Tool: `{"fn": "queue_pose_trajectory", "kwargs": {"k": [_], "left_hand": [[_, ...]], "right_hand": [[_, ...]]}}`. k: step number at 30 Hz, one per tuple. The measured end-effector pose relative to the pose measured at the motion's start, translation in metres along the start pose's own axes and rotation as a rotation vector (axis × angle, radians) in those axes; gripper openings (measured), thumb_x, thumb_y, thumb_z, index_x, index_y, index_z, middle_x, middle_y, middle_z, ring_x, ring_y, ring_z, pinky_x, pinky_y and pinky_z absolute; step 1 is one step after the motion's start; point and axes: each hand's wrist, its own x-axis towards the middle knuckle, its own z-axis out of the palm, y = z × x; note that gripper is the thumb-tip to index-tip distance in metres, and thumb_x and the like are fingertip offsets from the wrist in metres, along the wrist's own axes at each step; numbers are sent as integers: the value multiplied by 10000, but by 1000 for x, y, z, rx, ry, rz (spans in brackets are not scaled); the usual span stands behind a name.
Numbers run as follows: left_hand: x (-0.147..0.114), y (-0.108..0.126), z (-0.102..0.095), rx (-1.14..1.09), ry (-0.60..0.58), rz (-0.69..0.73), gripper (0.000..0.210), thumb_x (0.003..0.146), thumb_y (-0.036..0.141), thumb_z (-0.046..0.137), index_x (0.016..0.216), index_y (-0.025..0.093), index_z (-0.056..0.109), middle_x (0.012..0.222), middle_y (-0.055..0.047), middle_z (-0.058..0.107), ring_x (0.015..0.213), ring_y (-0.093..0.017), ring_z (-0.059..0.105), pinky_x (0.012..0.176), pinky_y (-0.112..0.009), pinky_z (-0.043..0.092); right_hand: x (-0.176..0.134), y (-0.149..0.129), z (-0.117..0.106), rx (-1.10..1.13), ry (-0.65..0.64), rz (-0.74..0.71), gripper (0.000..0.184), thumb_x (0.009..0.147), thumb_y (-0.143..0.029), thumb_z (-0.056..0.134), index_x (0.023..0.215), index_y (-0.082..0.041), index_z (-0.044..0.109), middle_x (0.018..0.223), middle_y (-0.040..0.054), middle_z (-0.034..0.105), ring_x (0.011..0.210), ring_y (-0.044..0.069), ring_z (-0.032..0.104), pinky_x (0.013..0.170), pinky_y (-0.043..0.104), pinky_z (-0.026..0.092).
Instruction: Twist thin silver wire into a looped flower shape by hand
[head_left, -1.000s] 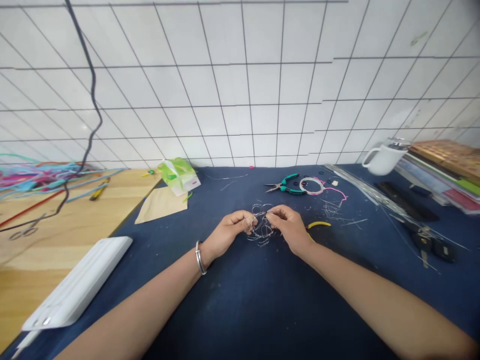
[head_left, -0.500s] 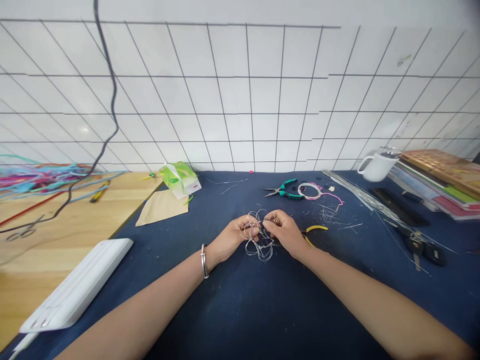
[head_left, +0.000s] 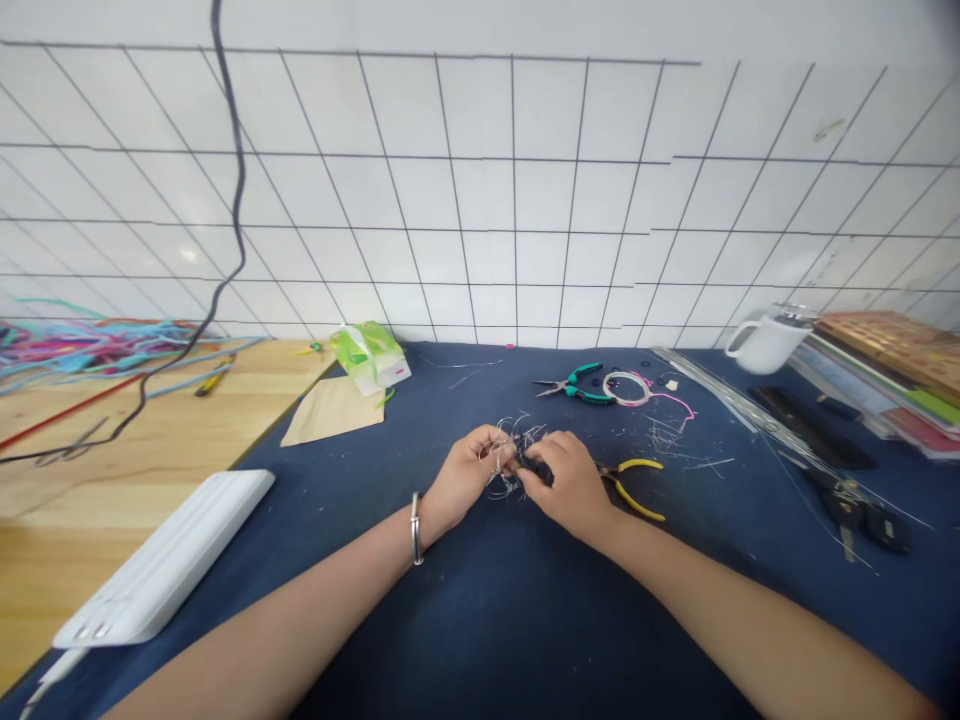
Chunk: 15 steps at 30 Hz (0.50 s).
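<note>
My left hand point(head_left: 471, 475), with a silver bangle at the wrist, pinches a piece of thin silvery wire bent into several loops point(head_left: 504, 488). From the other side, my right hand point(head_left: 568, 480) grips the same piece with bent thumb and fingers. The fingers cover much of the wire, so its exact shape is hard to make out. Just right of my right hand lie yellow-handled pliers point(head_left: 639, 490), their jaws partly hidden behind it. Farther back are green-handled long-nose pliers point(head_left: 579, 384) and a ring-shaped coil point(head_left: 628, 389) with pink cord.
Wire offcuts point(head_left: 664, 435) lie on the dark blue cloth point(head_left: 465, 620). At right are long wires point(head_left: 709, 385), keys point(head_left: 847, 515), a white mug point(head_left: 769, 340) and stacked books point(head_left: 900, 355). A power strip point(head_left: 165, 560), brown paper point(head_left: 330, 412) and green packet point(head_left: 371, 357) are left.
The wire loops have turned in my hands and show less now. My right hand has shifted slightly right and lower, uncovering more of the yellow-handled pliers. The whole view has shifted a little.
</note>
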Motion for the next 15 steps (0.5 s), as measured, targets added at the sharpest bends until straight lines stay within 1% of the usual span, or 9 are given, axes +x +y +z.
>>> {"fn": "queue_pose_trajectory", "kwargs": {"k": [3,6,9,15], "left_hand": [[-3,1,1,23,-49,3,177,781,315,595,802,145,550,646,9,568,599,-103,523,596,-231,407],[-2,0,-2,17,-35,5,158,767,287,612,805,144,556,656,4,579,613,-105,526,605,-232,409],[1,0,-6,-1,12,4,156,751,276,629,804,149,556,679,0,590,625,-106,532,621,-237,416],[5,3,-12,18,37,27,150,748,273,630,810,155,561,671,7,581,614,-100,524,606,-224,409]], "right_hand": [[-2,2,4,-52,-49,28,56,756,-241,573,714,-209,591,740,53,559,765,213,496,728,355,379],[-1,2,1,-11,-71,29,100,770,-220,555,673,-216,580,710,36,555,746,197,500,721,338,382],[1,0,-6,88,-16,69,121,783,-194,514,693,-227,587,704,23,555,732,181,506,723,323,395],[5,4,-12,255,79,215,99,772,-225,499,721,-217,584,728,13,571,681,160,506,666,292,414]]}}
